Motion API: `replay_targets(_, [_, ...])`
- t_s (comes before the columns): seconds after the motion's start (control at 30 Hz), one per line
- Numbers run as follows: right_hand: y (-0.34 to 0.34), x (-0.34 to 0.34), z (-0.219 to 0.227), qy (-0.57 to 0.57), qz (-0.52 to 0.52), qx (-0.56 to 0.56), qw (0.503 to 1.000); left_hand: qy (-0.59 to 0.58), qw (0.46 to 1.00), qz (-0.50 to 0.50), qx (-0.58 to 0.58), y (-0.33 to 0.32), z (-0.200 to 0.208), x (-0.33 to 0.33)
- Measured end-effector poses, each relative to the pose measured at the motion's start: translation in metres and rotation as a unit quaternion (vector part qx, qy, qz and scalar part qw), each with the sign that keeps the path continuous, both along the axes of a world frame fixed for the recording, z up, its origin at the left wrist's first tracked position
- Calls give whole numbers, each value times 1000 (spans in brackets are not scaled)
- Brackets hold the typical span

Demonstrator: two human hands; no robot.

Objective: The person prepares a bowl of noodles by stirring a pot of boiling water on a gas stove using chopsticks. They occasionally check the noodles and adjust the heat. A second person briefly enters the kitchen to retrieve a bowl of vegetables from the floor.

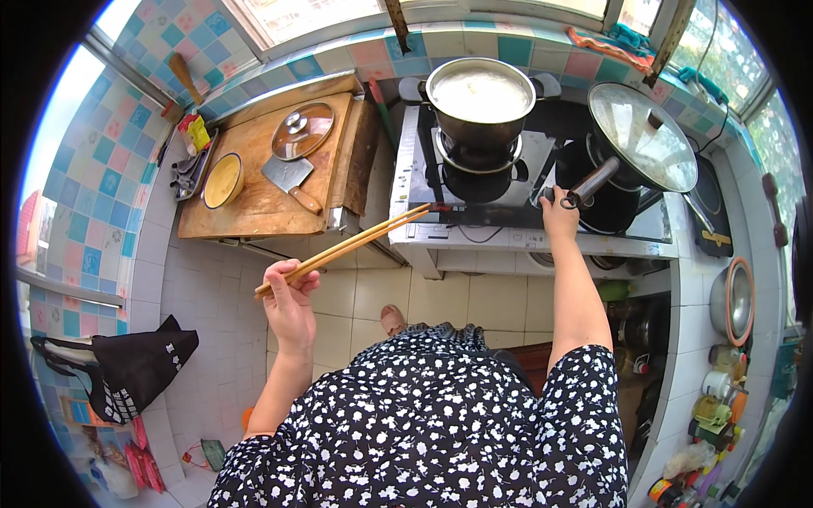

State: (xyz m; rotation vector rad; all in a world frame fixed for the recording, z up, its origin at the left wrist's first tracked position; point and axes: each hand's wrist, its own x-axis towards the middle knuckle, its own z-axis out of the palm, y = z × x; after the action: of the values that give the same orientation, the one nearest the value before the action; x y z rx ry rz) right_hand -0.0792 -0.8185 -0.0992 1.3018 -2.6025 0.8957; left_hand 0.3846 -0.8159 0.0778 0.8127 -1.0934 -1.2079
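A pair of long wooden chopsticks [364,240] is held in my left hand [290,296], tips pointing right toward the stove's front edge. My right hand [560,214] reaches to the front of the black gas stove [484,209], its fingers closed round a knob [542,197] that they partly cover. Just right of those fingers is the handle [595,180] of a wok, which sits under a glass lid [641,135]. On the left burner stands a steel pot [479,133], uncovered, with white, foamy liquid in it.
Left of the stove, a thick wooden cutting board [254,199] bears a cleaver [290,176], a glass pot lid [302,130] and a yellow bowl [223,180]. A dark cooktop [713,207] and a metal basin [733,300] are at the right. A black bag [140,370] hangs at left.
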Motion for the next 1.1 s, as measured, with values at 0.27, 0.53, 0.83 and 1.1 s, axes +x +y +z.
replay_targets(0.27, [30,36,15,41,12,-124,991,123,981,-44,142,-25,27,-17])
replay_targets(0.53, [89,98,74,-295,113,-147,937,89,988,-119,-29,-150,49,-94])
replay_targets(0.83, [111,150,146,-259,11,-159,953,-186,923,-243,-233,-278,11,-237])
replay_targets(1.1, [87,203,155,-246,-83,-173,950,-304,864,-201,-348,-342,7,-240])
